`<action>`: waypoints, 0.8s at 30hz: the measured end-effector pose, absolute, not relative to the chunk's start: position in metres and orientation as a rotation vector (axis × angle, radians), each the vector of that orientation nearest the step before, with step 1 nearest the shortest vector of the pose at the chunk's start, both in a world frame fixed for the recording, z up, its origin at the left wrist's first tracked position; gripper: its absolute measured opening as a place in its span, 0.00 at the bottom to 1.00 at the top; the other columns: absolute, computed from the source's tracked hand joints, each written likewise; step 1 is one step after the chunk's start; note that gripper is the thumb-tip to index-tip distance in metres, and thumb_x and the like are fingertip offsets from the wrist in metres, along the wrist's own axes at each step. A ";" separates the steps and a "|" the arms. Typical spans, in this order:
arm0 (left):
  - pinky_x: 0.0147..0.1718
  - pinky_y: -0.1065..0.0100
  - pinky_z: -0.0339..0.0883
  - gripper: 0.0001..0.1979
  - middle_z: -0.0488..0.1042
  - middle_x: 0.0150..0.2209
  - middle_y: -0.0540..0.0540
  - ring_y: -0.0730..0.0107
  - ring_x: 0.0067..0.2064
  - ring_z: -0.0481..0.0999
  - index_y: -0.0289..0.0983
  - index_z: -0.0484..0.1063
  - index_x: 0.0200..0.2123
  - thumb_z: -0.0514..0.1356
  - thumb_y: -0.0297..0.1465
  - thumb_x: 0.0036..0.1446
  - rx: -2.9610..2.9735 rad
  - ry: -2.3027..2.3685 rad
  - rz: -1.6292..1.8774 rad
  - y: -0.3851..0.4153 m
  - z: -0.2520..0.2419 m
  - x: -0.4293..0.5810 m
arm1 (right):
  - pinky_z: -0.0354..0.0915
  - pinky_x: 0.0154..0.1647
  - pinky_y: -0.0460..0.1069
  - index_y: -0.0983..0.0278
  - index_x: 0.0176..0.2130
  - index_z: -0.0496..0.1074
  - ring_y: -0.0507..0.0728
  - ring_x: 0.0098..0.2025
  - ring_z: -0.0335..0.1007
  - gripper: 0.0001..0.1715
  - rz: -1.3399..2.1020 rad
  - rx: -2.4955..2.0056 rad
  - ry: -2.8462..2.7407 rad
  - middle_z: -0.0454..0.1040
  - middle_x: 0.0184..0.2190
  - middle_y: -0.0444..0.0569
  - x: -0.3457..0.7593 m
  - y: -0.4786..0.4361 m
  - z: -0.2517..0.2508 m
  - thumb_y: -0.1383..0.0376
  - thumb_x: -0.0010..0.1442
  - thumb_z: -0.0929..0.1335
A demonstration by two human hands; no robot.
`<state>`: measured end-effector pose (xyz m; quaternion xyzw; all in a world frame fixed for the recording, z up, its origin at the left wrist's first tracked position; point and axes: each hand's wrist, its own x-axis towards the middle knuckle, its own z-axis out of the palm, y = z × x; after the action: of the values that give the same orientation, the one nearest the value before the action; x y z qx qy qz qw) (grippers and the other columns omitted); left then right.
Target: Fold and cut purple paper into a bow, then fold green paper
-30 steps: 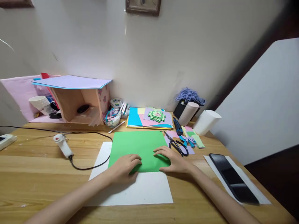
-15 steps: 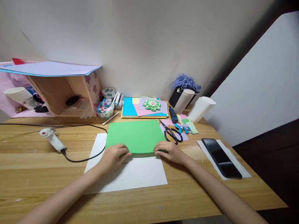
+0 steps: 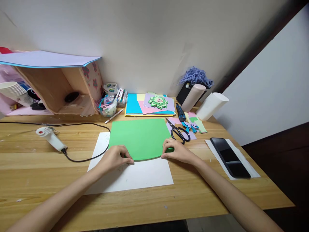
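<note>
A green sheet of craft paper (image 3: 138,137) lies over a white sheet of paper (image 3: 145,175) on the wooden table. Its near edge bows slightly upward between my hands. My left hand (image 3: 118,154) pinches the near left part of that edge between thumb and fingers. At the near right corner, my right hand (image 3: 175,149) pinches the sheet the same way, thumb in front and fingers curled. Just beyond my right hand lie black-handled scissors (image 3: 178,130), with their blades pointing away to the left.
On the left, a white glue gun (image 3: 51,138) trails a black cord onto the white sheet. A phone (image 3: 230,158) rests at the right. Behind are a paper stack (image 3: 132,104), a cup of scraps (image 3: 108,108), a utility knife (image 3: 180,112) and an open box (image 3: 93,83).
Both hands now pinch the near edge of the green sheet more tightly, and that edge bows more. The whole scene has shifted slightly upward in view.
</note>
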<state>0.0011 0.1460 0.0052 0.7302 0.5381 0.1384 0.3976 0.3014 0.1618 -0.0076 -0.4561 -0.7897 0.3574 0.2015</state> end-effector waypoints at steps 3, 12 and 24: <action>0.33 0.69 0.61 0.11 0.75 0.29 0.49 0.67 0.32 0.73 0.39 0.76 0.22 0.64 0.42 0.43 1.843 1.397 0.318 0.144 0.008 0.002 | 0.60 0.39 0.49 0.64 0.24 0.72 0.55 0.37 0.65 0.12 1.060 -1.271 -2.226 0.69 0.28 0.45 0.302 0.162 -0.007 0.57 0.48 0.73; 0.30 0.69 0.61 0.11 0.75 0.29 0.49 0.67 0.32 0.72 0.39 0.74 0.25 0.59 0.40 0.49 1.917 1.427 0.243 0.142 0.015 0.003 | 0.60 0.35 0.47 0.64 0.27 0.72 0.53 0.33 0.66 0.10 1.048 -1.191 -2.347 0.70 0.28 0.45 0.306 0.162 -0.001 0.60 0.53 0.70; 0.29 0.71 0.59 0.08 0.76 0.33 0.51 0.69 0.33 0.73 0.41 0.69 0.32 0.54 0.37 0.58 2.617 1.574 0.634 0.208 0.096 0.004 | 0.63 0.36 0.49 0.63 0.33 0.70 0.56 0.35 0.70 0.06 0.239 -1.105 -2.305 0.75 0.33 0.49 0.305 0.224 0.073 0.64 0.60 0.64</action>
<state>0.0037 0.2084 0.0965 0.8391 0.5045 0.2034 0.0112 0.3048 0.2242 0.0728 -0.4128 -0.8611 0.0894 0.2831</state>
